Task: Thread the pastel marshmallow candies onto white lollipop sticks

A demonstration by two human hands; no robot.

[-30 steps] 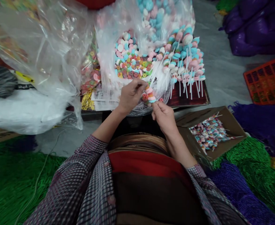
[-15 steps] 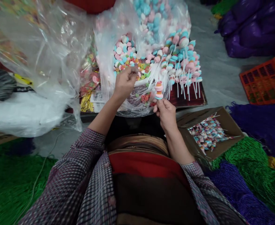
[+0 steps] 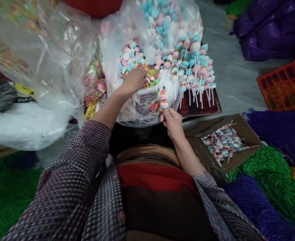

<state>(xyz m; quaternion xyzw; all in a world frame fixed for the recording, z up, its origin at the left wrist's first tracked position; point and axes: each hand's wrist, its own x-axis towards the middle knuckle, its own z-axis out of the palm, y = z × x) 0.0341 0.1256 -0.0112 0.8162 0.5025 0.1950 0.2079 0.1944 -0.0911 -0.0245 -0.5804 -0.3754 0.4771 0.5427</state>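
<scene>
My right hand is closed around the lower end of a candy skewer, held upright. Stacked on it are pink, orange and blue sweets, and its dark tip points up. My left hand reaches into the loose candy with its fingers curled together; what lies between the fingertips is too small to make out. Around it are ring-shaped gummies in green, orange and yellow, and pink, white and blue marshmallows. They lie on an opened clear plastic bag. Finished marshmallow skewers on white sticks are heaped to the right.
A cardboard box of wrapped candy sticks stands at my right, near an orange crate. Large clear bags of sweets cover the table's left side. Green strands and purple strands lie at the lower right.
My right hand has shifted slightly left with the candy skewer. My left hand has turned palm down, its fingers dipping into the gummies. The view has moved a little.
</scene>
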